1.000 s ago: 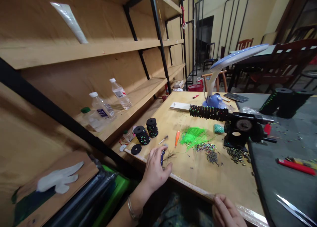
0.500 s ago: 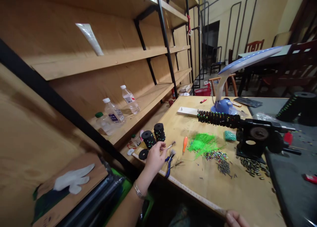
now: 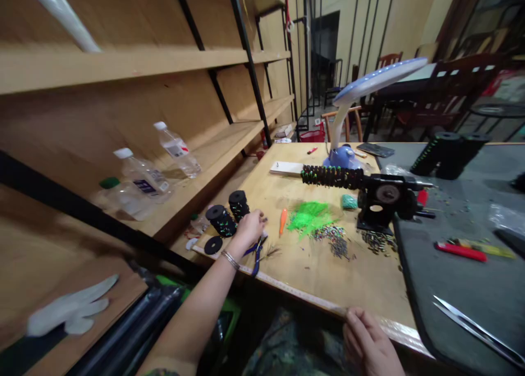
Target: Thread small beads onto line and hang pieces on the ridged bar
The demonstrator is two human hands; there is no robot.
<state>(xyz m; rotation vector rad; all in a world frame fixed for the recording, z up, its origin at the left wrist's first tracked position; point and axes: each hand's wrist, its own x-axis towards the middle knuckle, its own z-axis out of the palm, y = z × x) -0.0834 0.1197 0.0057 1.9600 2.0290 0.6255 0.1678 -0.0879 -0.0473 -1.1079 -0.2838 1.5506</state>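
Note:
My left hand (image 3: 249,228) hovers just beyond the blue-handled pliers (image 3: 256,258), beside a black bead-studded spool (image 3: 238,205) and a second one (image 3: 220,220); its curled fingers hide whether anything is held. A flat black disc (image 3: 213,245) lies nearer the wooden table's edge. My right hand (image 3: 368,337) rests on the front edge of the wooden worktable (image 3: 311,288), holding nothing. Beyond it lie bright green fibres (image 3: 309,217), an orange float (image 3: 282,221), scattered beads (image 3: 330,239), and a beaded black rod in a black bench clamp (image 3: 379,198).
A blue desk lamp (image 3: 341,157) stands behind the rod. Right of the table lies a grey mat (image 3: 471,288) with scissors (image 3: 471,327) and a red-handled tool (image 3: 461,251). Plastic bottles (image 3: 141,181) stand on wooden shelves (image 3: 123,69) at the left.
My left hand has moved forward from the pliers toward the spools. My right hand is back in view at the table edge. The whole view has swung, with the table shifting left.

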